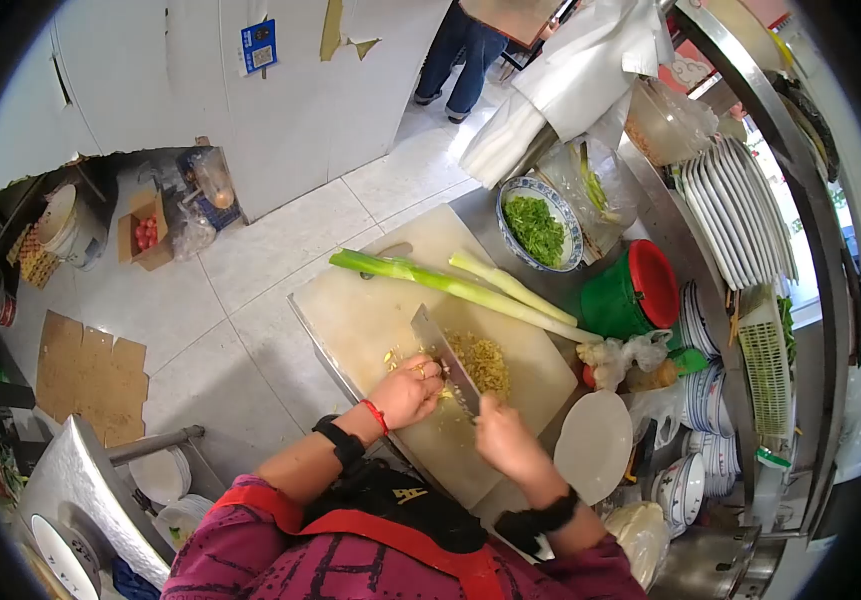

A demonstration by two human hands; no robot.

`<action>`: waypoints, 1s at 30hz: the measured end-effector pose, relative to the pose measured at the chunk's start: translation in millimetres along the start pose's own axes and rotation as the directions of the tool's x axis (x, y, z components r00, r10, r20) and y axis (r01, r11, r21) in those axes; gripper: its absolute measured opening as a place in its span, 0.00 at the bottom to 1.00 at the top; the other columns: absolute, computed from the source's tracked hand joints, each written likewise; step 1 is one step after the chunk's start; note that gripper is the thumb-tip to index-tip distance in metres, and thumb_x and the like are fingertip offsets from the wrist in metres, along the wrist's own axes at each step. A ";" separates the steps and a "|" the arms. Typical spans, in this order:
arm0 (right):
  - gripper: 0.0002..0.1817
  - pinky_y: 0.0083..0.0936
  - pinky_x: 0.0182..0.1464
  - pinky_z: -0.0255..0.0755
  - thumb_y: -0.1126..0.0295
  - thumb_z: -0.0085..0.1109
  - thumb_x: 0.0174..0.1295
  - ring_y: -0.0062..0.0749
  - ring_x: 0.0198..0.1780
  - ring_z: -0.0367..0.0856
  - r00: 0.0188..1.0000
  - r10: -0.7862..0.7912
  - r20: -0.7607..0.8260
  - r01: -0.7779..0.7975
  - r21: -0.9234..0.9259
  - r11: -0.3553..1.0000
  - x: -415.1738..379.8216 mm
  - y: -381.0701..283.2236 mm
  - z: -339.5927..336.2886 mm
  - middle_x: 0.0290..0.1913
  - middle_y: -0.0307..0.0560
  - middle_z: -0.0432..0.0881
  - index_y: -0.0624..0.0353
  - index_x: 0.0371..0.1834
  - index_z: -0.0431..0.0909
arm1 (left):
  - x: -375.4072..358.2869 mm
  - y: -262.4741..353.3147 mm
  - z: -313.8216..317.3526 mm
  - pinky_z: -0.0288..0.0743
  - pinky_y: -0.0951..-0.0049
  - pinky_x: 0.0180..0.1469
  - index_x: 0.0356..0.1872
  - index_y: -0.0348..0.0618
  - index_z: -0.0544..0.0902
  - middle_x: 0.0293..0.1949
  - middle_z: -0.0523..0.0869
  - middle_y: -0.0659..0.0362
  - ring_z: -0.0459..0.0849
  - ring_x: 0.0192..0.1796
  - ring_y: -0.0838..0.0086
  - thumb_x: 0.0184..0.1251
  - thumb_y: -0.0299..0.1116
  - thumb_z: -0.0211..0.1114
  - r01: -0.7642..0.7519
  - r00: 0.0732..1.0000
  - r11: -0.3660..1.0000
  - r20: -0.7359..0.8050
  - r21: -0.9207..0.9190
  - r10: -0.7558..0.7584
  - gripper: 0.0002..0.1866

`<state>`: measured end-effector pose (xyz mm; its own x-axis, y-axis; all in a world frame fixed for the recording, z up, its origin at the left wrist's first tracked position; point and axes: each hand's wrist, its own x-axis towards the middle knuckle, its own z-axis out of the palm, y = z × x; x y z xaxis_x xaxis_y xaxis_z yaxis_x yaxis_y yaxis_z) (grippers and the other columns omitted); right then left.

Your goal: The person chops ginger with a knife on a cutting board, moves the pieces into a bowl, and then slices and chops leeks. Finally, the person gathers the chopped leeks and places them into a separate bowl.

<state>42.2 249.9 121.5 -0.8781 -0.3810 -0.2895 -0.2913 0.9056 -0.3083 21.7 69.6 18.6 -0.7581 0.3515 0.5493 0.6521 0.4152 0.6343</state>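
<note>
**Cleaver stood between the curled left hand and the chopped heap**

The cleaver (453, 372) was the dividing line on the chopping board (345, 312). Its blade ran slantwise, its far end pointing toward the board's far left corner area and its handle end toward the near edge. The right hand (506, 440) was closed around the handle, nearer the board's near right side. The left hand (410, 394) lay just left of the blade, its fingers bunched into a narrow curl and their tips close to the steel. Small pale yellow pieces (445, 393) lay at those fingertips; whether the fingers pinched any of them, I could not tell.

The finely chopped yellow heap (487, 366) was on the opposite side of the blade, nearer the board's right corner than its left one. Beyond both hands, a long green stalk (450, 286) crossed the board, its white end reaching past the right edge. A shorter pale stalk (498, 279) lay just beside it, on the far side. Past the board's far right edge, a patterned bowl (575, 240) of cut greens stood on the metal desk, near a green tub (608, 306).
</note>
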 end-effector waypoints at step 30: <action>0.09 0.47 0.32 0.69 0.78 0.52 0.53 0.64 0.29 0.74 0.958 -0.014 -0.287 0.054 0.133 0.990 -9.3 -3.3 13.8 0.23 0.67 0.73 0.69 0.34 0.64 | -17.1 11.0 -14.6 0.68 0.65 0.53 0.37 0.43 0.79 0.42 0.74 0.53 0.72 0.49 0.59 0.41 0.33 0.68 0.232 0.968 0.955 -0.046 -0.187 -0.245 0.17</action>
<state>56.6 247.9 112.7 -0.9460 -0.3238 -0.0129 -0.2851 0.8507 -0.4415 42.0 55.8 24.2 -0.8936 0.2004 0.4016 0.4472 0.3215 0.8347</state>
